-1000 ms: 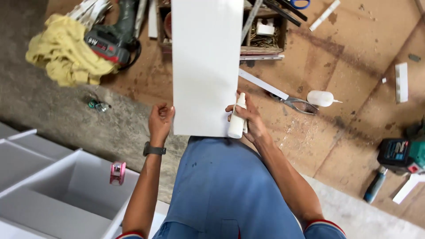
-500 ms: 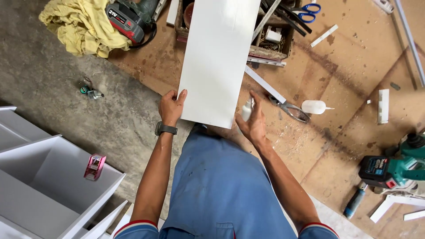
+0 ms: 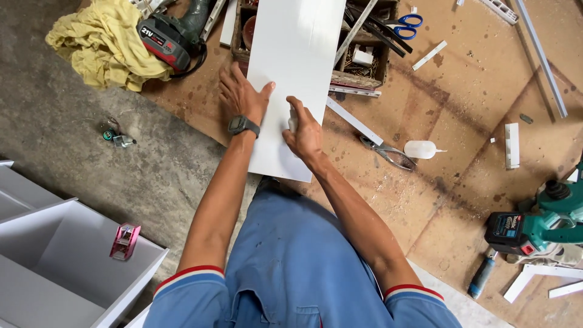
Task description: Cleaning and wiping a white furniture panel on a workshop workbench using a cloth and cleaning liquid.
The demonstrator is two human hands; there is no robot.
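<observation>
Hands at work on a long white board that lies flat across a brown, stained sheet of hardboard on the floor. I look straight down from the head camera. My left hand, with a dark watch on its wrist, rests on the board's left edge, fingers spread and pressed flat. My right hand sits on the board near its lower end, fingers curled around a small white bottle; most of the bottle is hidden in the grip. The board's far end lies over a wooden tray of tools. Just right of the board lie a thin white strip, a pair of pliers and a small squeeze bottle. Blue-handled scissors lie beyond the tray. A yellow rag and a cordless tool with a red battery sit at upper left. A pink tape measure rests on a white cabinet at lower left.
</observation>
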